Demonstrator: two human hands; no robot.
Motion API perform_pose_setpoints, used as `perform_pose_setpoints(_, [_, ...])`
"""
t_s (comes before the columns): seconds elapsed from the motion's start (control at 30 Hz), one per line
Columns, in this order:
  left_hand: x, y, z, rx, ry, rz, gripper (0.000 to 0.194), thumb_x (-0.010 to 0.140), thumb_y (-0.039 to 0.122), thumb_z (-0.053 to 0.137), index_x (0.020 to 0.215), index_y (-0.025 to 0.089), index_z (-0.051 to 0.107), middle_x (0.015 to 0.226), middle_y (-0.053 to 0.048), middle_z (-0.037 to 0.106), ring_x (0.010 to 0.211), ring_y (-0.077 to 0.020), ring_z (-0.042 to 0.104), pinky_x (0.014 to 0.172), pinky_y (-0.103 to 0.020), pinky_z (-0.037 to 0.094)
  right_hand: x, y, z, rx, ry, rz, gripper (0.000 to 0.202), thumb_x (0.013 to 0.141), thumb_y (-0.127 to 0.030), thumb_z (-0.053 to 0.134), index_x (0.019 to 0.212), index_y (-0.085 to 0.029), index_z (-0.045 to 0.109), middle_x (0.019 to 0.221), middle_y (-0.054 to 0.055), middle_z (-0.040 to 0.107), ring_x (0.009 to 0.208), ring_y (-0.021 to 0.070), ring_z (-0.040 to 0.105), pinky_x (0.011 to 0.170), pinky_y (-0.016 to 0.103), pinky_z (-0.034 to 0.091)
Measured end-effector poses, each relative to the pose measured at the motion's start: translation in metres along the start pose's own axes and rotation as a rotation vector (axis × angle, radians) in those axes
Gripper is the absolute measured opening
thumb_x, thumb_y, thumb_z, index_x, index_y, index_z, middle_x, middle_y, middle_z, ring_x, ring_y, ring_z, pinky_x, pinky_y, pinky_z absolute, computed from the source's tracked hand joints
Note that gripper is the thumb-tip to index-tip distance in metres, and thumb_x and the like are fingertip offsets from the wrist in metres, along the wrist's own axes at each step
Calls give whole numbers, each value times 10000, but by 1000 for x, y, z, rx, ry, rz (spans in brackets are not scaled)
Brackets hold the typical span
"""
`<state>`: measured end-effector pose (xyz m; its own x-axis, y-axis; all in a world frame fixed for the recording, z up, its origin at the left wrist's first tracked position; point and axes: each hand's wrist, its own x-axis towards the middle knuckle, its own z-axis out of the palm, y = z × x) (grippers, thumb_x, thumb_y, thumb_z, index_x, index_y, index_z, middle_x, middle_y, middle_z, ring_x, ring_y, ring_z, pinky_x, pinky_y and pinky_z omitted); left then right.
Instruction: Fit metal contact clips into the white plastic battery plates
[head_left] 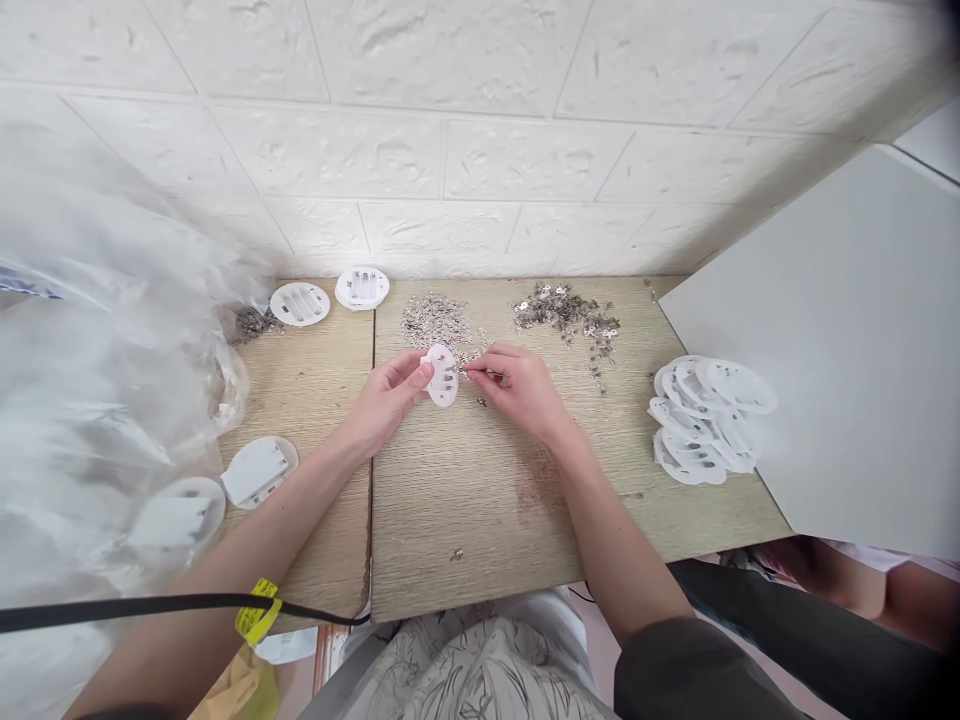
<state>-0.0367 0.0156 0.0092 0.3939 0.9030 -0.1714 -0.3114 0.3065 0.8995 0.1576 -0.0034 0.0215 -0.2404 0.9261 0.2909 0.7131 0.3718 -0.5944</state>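
In my left hand (396, 390) I hold a white oval plastic battery holder (442, 376) by its left edge, thumb on top, its slotted face turned up. Small metal contacts sit in its slots. My right hand (514, 388) is closed in a pinch at the holder's right side; something small and thin shows at the fingertips, too small to name. Just behind both hands lies a heap of small silvery metal pieces (435, 320). A second pile, of darker metal contacts (566, 315), is spread out to its right.
Several white holders (712, 385) are stacked at the right by a grey panel (847, 370). More holders (300, 303) lie at the left, beside a large clear plastic bag (97, 330). A black cable (150, 606) with a yellow tag crosses the lower left. Another person's arm (825, 580) shows at lower right.
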Motion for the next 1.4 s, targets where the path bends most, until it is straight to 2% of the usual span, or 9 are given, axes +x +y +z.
perform_pose_setpoints(0.17, [-1,-2,-3,66,-14,9,446,690,449,761,1033,177,672,1068,-101,707,1045,-260,632,925,-399,481,0,2,2,-124,10,-69,171,903,-222,558,874,-187,723,759,34,669,740,154,565,713,294,344])
perform_pose_setpoints(0.37, [-2,-4,-6,167,-12,22,481,653,411,794,1057,184,666,1070,-99,717,1011,-260,647,907,-396,486,-2,1,3,-247,2,-132,202,925,-239,525,873,-205,718,763,35,681,742,163,562,692,312,283])
perform_pose_setpoints(0.67, [-1,-5,-6,205,-25,48,480,651,413,795,1052,181,671,1053,-102,724,977,-249,660,876,-382,502,-1,-1,7,-341,36,-211,255,950,-236,464,936,-214,718,756,41,673,733,172,533,683,321,264])
perform_pose_setpoints(0.87, [-3,-4,-4,246,-12,51,490,637,445,794,1037,184,683,1019,-97,730,961,-263,663,879,-404,502,0,-4,7,-353,14,-201,263,949,-225,454,945,-216,717,732,42,658,720,173,517,672,323,255])
perform_pose_setpoints(1.17, [-1,-7,-2,101,68,32,505,646,458,787,1049,176,675,1067,-102,708,1056,-267,636,969,-428,467,1,-7,11,-271,28,-108,235,937,-242,493,888,-186,716,781,52,668,763,171,536,701,310,300])
perform_pose_setpoints(1.4, [0,-4,0,24,57,13,491,652,468,781,1024,168,669,1042,-113,710,1006,-262,648,914,-424,487,0,-4,9,-192,50,-88,196,914,-224,529,873,-197,718,785,45,674,770,172,551,722,307,347])
